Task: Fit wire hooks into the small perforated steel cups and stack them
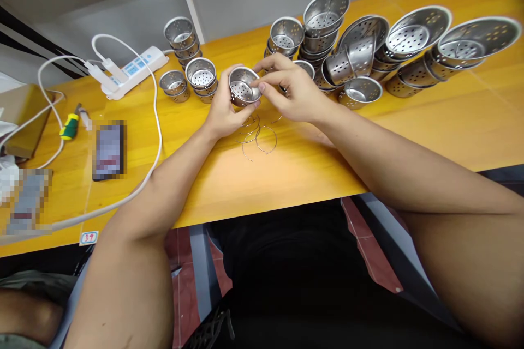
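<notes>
A small perforated metal cup is tilted with its opening toward me, above the yellow table. My left hand is wrapped round its left side and underside. At the cup's right rim is my right hand, its thumb and index finger close together at the edge; whether something thin is between them cannot be made out. Several thin wire rings lie on the table just below the cup, partly hidden by my left hand.
Stacked perforated cups stand behind on the left, and larger stacks fill the back right. A power strip with white cables, a green-yellow screwdriver and a phone lie left. Another person's leg shows lower left.
</notes>
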{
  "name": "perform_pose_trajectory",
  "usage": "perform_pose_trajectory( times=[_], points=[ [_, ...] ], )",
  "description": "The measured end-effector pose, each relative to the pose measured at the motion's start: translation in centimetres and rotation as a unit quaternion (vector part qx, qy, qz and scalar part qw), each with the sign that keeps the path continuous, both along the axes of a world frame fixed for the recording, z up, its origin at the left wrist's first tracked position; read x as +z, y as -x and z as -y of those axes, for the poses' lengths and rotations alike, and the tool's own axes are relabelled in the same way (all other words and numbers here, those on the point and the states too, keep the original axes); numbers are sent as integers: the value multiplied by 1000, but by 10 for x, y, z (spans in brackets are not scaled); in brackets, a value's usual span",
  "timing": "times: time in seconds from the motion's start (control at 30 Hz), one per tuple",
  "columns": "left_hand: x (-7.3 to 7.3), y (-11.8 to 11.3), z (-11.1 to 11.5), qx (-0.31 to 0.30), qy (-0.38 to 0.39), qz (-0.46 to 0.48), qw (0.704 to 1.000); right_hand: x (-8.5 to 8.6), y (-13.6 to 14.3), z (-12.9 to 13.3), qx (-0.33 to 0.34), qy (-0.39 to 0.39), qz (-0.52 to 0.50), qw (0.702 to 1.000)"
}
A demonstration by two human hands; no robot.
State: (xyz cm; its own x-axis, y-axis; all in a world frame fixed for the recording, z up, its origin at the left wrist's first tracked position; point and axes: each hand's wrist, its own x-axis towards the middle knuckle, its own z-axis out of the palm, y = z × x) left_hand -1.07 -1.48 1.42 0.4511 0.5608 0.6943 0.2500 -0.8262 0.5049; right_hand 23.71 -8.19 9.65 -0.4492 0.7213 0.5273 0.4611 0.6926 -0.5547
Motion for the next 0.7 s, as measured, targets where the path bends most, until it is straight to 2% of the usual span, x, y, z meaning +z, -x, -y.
perform_pose_trajectory(
  times=[0.13, 0.23, 0.33, 0.5, 0.6, 0.7],
  points=[
    [8, -6, 10, -10, 10, -2, 1000, 6, 0, 6, -21, 31, 67, 997],
    [11, -7, 14, 7, 24, -5, 1000, 11, 1, 11, -35, 27, 98, 994],
    [11, -5, 13, 26, 28, -7, 999, 9, 3, 13, -30, 7, 81, 996],
    [7, -4, 9, 19, 33, -23, 999, 7, 8, 14, -6, -24, 59, 998],
    [6, -6, 11, 9, 36, -36, 999, 24, -1, 16, -26, -31, 86, 995],
    [5, -4, 13, -2, 48, -39, 998, 53, -22, 21, -71, -39, 142, 987]
  ],
)
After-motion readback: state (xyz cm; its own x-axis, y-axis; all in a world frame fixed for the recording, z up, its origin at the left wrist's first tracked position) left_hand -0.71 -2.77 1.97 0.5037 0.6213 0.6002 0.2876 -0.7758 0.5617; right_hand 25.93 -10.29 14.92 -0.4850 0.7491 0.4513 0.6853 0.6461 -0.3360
